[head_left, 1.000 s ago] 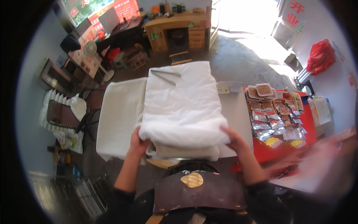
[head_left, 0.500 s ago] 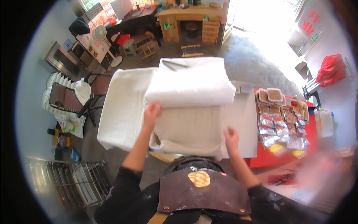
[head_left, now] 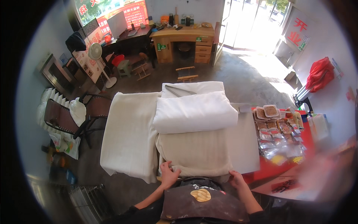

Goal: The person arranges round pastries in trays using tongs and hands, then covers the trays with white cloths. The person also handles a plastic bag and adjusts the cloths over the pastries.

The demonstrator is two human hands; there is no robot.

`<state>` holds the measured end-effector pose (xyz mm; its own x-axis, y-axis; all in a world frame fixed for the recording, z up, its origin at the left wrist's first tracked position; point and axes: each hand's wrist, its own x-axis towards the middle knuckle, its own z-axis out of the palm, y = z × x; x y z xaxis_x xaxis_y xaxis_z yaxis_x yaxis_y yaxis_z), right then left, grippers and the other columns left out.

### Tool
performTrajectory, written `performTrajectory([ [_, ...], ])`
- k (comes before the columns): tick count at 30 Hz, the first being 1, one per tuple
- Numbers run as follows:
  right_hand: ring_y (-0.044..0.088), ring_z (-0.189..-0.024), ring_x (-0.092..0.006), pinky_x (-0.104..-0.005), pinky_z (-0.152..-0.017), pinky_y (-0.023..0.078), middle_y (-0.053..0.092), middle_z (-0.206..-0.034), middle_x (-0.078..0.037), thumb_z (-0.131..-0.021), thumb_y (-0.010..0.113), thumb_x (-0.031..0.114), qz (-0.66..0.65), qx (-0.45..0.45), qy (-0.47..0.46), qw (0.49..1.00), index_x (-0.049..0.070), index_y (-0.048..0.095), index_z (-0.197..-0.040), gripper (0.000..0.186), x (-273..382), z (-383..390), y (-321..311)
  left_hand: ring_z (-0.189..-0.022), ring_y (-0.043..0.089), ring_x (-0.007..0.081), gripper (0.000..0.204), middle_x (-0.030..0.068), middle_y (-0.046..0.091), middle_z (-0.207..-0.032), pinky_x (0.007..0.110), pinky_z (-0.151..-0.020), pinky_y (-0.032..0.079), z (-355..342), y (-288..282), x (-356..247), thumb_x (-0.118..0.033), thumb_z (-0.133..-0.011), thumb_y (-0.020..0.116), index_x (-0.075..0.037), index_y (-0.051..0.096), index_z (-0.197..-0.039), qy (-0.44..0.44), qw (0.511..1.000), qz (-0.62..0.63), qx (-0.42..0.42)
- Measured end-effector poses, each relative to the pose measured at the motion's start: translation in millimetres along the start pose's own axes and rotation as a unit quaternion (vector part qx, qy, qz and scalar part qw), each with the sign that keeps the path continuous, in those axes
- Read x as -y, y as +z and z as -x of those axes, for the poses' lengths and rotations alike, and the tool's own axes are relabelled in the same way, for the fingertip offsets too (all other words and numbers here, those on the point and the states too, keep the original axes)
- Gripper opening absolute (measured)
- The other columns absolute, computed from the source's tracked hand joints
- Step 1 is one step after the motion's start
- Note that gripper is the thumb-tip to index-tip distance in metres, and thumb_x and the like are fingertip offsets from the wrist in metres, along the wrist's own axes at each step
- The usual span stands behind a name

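My left hand [head_left: 169, 176] is at the near left corner of a beige cloth [head_left: 193, 148], its fingers curled onto the edge. My right hand [head_left: 236, 178] pinches the same cloth's near right corner. Beyond that cloth a thick white quilt [head_left: 195, 113] lies folded back in a roll, with metal tongs [head_left: 179, 91] on its flat far part. A cream cloth [head_left: 128, 134] covers the left section of the worktop, and a pale board [head_left: 244, 134] extends on the right.
A red table [head_left: 309, 138] at right holds food trays [head_left: 271, 111] and silver packets. Chairs [head_left: 60, 117] and sacks stand left, metal racks [head_left: 87, 199] lower left, a fan [head_left: 95, 52] farther back. A wooden desk [head_left: 181, 34] is at the back, beside a bright doorway [head_left: 248, 28].
The white quilt was folded back away from me, uncovering the beige cloth. My hands let it go and moved down to that cloth's near corners. The view has also shifted.
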<state>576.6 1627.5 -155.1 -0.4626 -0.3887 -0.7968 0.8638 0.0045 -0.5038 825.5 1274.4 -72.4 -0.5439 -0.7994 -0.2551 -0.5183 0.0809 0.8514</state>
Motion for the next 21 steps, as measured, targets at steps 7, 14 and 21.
performTrajectory([
  [7, 0.070, -0.106, -0.0241, -0.0411, -0.094, 0.057, 0.073, -0.117, -0.012, -0.106, 0.067, 0.017, 0.205, -0.168, -0.199, 0.944, -0.002, 0.064, -0.125, 0.027, 24.8, 6.8, 19.8, -0.099, 0.067, 0.0282, 0.066, 0.0132, 0.064, -0.110, 0.040, -0.088, 0.061, -23.9, 3.7, 18.6, -0.012, -0.081, 0.086, -0.002, 0.054, -0.138, -0.069, 0.992, 0.065, 0.080],
  [14, 0.070, -0.116, -0.0283, -0.0462, -0.105, 0.055, 0.071, -0.128, -0.014, -0.108, 0.062, 0.015, 0.067, 0.066, -0.124, 0.988, -0.002, 0.060, -0.133, 0.029, 96.8, 34.8, 92.7, -0.110, 0.071, 0.0321, 0.040, 0.0164, 0.069, -0.122, 0.047, -0.092, 0.062, -70.1, -19.4, -0.2, 0.000, -0.096, 0.065, -0.003, 0.054, -0.133, -0.287, 0.775, 0.504, 0.252],
  [21, 0.063, -0.129, -0.0314, -0.0502, -0.118, 0.047, 0.067, -0.137, -0.013, -0.112, 0.054, 0.021, -0.119, 0.237, -0.218, 0.939, 0.004, 0.054, -0.146, 0.038, 212.6, 6.6, 200.6, -0.124, 0.068, 0.0281, 0.033, 0.0137, 0.069, -0.136, 0.042, -0.110, 0.055, -187.0, -70.3, -130.8, -0.014, -0.109, 0.056, -0.002, 0.061, -0.139, -0.056, 0.793, 0.568, 0.210],
])
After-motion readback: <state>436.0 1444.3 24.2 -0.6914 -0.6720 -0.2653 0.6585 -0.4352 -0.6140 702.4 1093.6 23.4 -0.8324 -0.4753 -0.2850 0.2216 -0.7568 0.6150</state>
